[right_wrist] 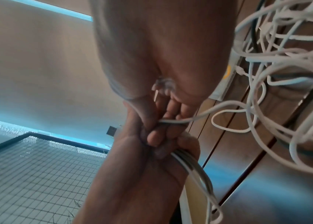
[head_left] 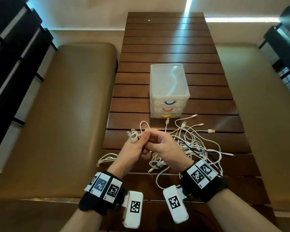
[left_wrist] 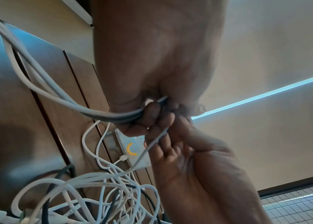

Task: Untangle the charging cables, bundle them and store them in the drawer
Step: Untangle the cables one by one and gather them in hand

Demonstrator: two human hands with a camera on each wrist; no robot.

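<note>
A tangle of white charging cables [head_left: 193, 144] lies on the dark slatted table [head_left: 166, 47], in front of a clear plastic drawer unit [head_left: 169, 91] with blue, red and yellow handles, all drawers closed. My left hand [head_left: 137, 144] grips a folded bundle of white cable [left_wrist: 59, 94] above the table's near left part, with plug ends [head_left: 132, 135] sticking out past the knuckles. My right hand [head_left: 161, 144] meets the left one and pinches a single white strand [right_wrist: 190, 119] that runs back into the tangle [right_wrist: 286, 60].
A tan padded bench [head_left: 60, 114] runs along the table's left side. Loops of the held cable [head_left: 105, 159] hang over the table's left edge. Loose plug ends [head_left: 211, 130] lie spread to the right of the drawer unit.
</note>
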